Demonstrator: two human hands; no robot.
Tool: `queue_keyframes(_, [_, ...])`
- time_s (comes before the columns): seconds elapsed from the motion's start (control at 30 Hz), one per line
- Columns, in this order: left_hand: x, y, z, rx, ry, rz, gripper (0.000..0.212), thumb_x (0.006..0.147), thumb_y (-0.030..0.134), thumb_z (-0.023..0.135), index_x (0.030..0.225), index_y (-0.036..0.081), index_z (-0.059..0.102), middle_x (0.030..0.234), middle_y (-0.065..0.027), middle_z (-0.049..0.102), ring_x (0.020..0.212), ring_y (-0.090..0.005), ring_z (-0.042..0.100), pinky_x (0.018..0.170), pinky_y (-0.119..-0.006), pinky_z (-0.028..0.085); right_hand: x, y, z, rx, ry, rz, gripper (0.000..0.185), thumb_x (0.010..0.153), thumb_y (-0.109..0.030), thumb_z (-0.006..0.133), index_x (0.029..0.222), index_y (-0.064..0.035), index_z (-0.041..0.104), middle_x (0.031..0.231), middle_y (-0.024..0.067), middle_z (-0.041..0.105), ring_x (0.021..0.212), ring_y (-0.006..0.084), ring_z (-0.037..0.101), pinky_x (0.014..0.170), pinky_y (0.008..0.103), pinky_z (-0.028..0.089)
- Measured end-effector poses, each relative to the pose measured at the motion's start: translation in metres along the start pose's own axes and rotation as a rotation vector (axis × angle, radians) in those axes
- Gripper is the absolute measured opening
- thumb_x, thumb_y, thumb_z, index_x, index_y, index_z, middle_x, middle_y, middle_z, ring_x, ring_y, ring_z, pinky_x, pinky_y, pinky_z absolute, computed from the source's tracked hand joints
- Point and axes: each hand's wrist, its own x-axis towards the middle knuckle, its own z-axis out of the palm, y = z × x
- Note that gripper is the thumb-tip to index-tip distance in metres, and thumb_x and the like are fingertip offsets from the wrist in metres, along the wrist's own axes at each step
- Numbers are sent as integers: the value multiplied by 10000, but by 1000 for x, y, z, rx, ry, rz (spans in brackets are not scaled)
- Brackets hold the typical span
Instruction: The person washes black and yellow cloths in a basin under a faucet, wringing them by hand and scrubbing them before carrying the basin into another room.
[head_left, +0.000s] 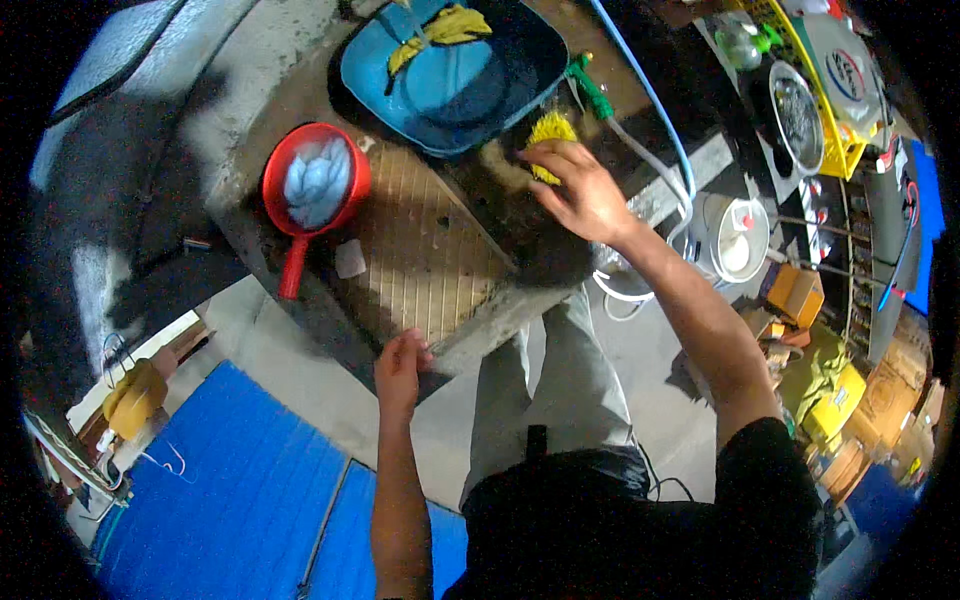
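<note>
My right hand reaches over the far right part of the worktop, its fingers at a bristly yellow scrubbing brush; whether they grip it is not clear. Near the front edge of a ribbed washboard surface, my left hand has its fingers curled, and I cannot tell if anything is in them. A red dipper with wet light-blue cloth inside stands left of the ribbed surface. Beside its handle lies a small whitish block. Behind, a blue basin holds water and a yellow cloth.
A green hose nozzle on a grey hose lies right of the basin, near a light-blue hose. White buckets stand on the floor at right. Farther right are a metal bowl, a yellow crate and cardboard boxes.
</note>
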Motion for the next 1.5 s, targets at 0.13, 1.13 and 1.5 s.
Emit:
queue_keyframes(0.13, [-9, 6, 14, -10, 12, -28, 280, 941, 241, 520, 1102, 28, 605, 866, -34, 627, 726, -92, 571, 625, -247, 475, 108, 14, 12, 245, -28, 63, 244, 888, -197, 547, 1027, -8, 614, 908, 109, 647, 868, 232, 628, 804, 344, 490])
queue_keyframes(1.13, [59, 89, 170, 267, -214, 565, 298, 880, 105, 570, 1174, 50, 566, 1191, -93, 521, 950, -164, 558, 807, -275, 462, -11, 36, 30, 1549, 177, 1015, 378, 856, -80, 572, 1222, -81, 477, 1016, 101, 595, 878, 212, 614, 745, 360, 534])
queue_keyframes(1.5, [63, 84, 144, 204, -239, 224, 277, 923, 146, 536, 1175, 36, 561, 1013, -19, 595, 827, -84, 538, 753, -220, 440, 8, 40, 54, 316, 326, 461, 321, 913, -311, 493, 1054, -22, 493, 911, 179, 640, 767, 336, 619, 667, 419, 481])
